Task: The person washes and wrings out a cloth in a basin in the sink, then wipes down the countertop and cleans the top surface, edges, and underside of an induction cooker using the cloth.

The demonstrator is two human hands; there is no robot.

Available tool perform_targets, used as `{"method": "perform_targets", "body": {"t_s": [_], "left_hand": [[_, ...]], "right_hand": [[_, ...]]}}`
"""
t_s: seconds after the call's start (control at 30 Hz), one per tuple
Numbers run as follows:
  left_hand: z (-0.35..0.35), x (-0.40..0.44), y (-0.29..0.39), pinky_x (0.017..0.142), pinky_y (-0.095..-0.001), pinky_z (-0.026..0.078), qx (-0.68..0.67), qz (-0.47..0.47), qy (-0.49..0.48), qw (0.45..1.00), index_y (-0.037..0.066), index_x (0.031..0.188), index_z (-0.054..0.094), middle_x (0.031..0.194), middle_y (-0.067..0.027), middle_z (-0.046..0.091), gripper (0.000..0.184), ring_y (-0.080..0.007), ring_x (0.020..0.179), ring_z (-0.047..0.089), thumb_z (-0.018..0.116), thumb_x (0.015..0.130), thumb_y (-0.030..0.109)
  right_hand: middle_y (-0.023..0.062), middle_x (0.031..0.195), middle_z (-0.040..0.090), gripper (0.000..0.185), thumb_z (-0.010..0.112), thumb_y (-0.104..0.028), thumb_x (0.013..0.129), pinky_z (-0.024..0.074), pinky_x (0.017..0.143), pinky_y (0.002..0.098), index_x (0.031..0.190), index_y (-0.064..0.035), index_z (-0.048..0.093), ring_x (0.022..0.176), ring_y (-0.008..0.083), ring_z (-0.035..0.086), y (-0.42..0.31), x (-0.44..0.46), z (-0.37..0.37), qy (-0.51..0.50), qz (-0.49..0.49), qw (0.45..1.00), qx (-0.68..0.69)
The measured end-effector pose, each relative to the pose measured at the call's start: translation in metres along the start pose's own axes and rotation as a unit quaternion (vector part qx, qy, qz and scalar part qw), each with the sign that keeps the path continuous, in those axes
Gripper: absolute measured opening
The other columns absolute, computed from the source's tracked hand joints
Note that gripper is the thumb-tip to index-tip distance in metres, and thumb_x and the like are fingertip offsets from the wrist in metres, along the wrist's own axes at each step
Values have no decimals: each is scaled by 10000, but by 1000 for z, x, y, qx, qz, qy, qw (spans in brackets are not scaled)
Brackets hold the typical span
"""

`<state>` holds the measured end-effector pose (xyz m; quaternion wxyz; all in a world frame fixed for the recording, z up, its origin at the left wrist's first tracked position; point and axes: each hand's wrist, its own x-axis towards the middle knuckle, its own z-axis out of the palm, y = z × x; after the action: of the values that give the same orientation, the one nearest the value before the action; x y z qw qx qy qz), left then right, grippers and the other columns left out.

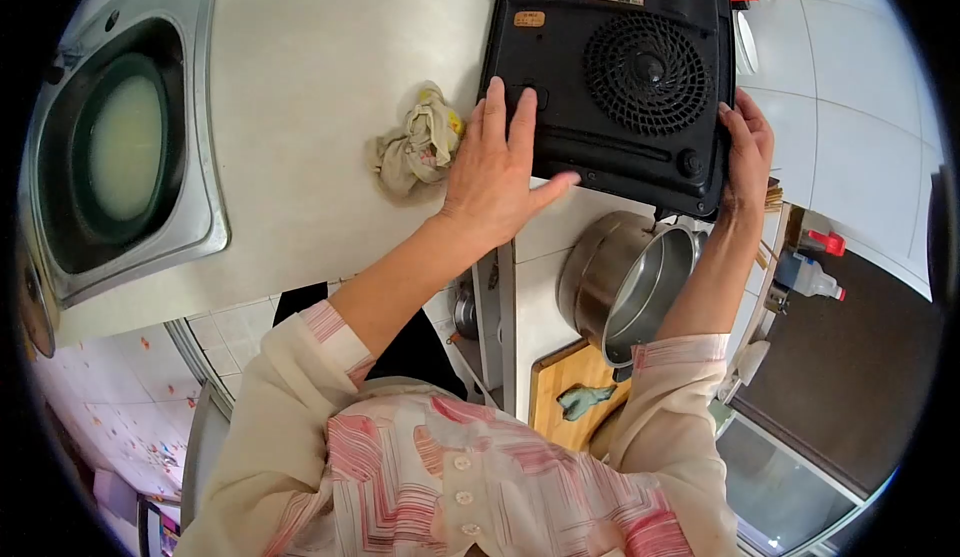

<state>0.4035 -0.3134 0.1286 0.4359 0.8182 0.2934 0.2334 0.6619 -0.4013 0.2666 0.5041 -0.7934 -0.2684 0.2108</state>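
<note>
A black induction cooker (560, 52) shows its underside, with a round fan grille, labels and small feet. My left hand (492, 169) is spread out, its fingertips resting on the cooker's near left edge. At the opposite edge, my right hand (746, 152) grips the side, thumb on the underside and the other fingers partly hidden. A crumpled beige cloth (412, 152) lies on the counter (330, 87), just left of my left hand.
On the left, a sink (205, 197) holds a dark green basin (165, 147) of cloudy liquid. A steel pot (590, 282) stands below the cooker, near a wooden cutting board (545, 397) with a grey-green cloth (585, 401). Bottles (808, 277) stand at the right.
</note>
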Motion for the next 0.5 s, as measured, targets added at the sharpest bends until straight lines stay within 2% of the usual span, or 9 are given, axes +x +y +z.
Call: {"method": "perform_targets", "body": {"t_s": [0.23, 0.5], "left_hand": [[13, 1, 3, 1043, -470, 311, 1, -40, 31, 999, -52, 1386, 271, 1429, -292, 229, 846, -429, 1228, 356, 695, 797, 383], [21, -3, -1, 1036, -461, 317, -1, -20, 65, 998, -71, 1364, 307, 1435, -271, 241, 801, -421, 1223, 361, 689, 803, 354]], "right_hand": [[136, 1050, 637, 440, 581, -17, 836, 477, 809, 248, 1233, 127, 457, 895, 143, 612, -4, -2, 4, -9, 6, 1000, 15], [140, 1071, 631, 420, 578, 5, 828, 478, 818, 248, 1216, 128, 476, 910, 150, 612, -12, -2, 11, 28, 0, 1000, -8]]}}
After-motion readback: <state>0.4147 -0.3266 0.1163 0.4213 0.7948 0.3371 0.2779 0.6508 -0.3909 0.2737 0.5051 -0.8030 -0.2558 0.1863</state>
